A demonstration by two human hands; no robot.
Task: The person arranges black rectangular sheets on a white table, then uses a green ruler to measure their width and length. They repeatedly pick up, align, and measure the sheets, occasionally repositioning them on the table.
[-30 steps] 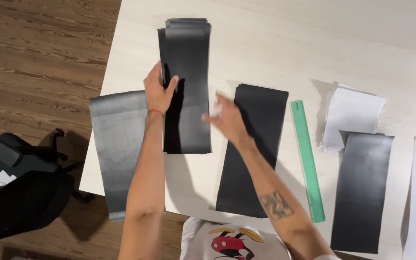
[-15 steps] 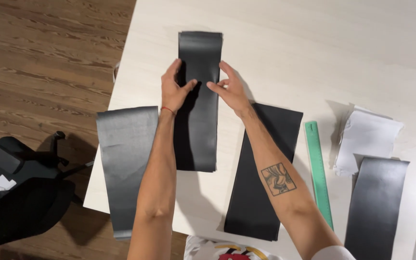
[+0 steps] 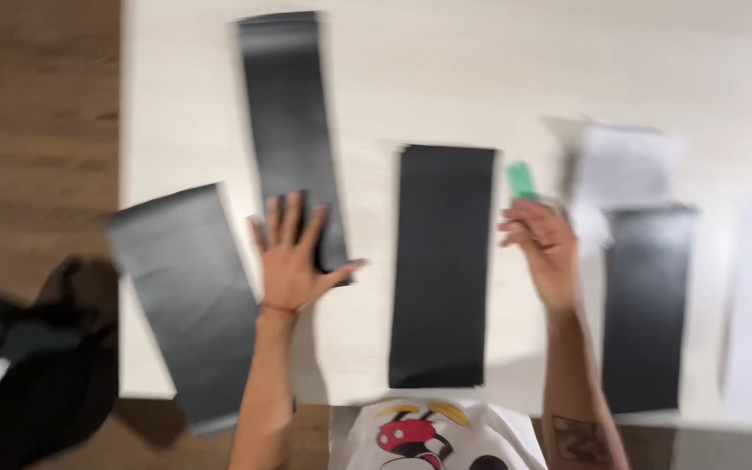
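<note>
Hands apart: left hand [image 3: 293, 257] lies flat, fingers spread, on a dark strip [image 3: 291, 130]; right hand [image 3: 543, 248] hovers loosely curled, empty. Strip looks thin, floppy; I'd pinch its end.

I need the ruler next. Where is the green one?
In the head view the green ruler lies right of centre on the table, between two black sheets, mostly hidden under the right hand.

I count four black sheets [image 3: 290, 130] on my pale table [image 3: 446, 70], one green ruler [image 3: 520, 179], and one crumpled white paper [image 3: 624, 161].
</note>
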